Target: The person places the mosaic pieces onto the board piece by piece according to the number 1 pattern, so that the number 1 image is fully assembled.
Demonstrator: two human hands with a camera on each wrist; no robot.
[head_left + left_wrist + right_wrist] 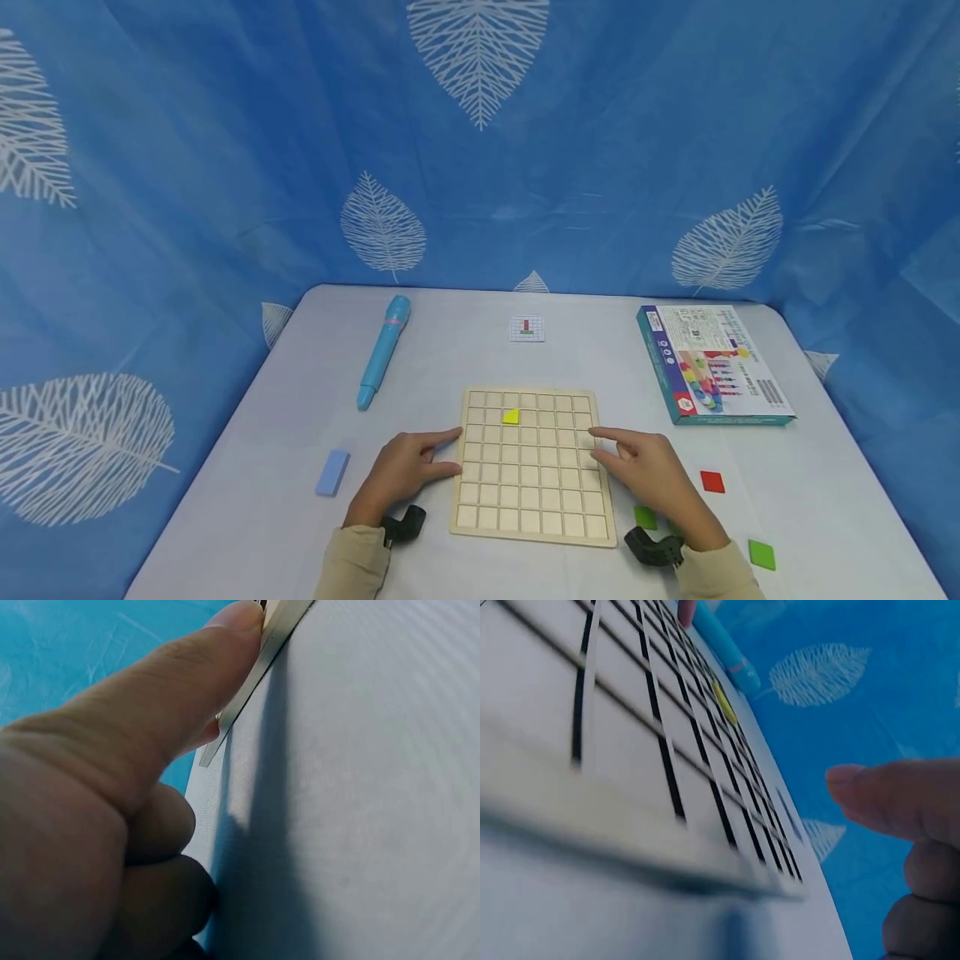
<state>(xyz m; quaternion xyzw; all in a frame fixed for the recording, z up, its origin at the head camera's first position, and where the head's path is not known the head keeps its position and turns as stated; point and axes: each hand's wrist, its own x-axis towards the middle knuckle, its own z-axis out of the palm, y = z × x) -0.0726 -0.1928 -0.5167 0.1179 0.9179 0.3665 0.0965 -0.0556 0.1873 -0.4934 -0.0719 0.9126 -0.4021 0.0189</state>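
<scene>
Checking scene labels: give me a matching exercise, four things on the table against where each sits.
Things:
1. pen
2. box
3. yellow tile
4. red tile

Places:
A. in a cell near the top of the board
B. far right of the table, beyond the right hand
C. far left, beyond the left hand
D. on the table just right of the right hand

Pairs: 1-C, 2-B, 3-A, 4-D
</scene>
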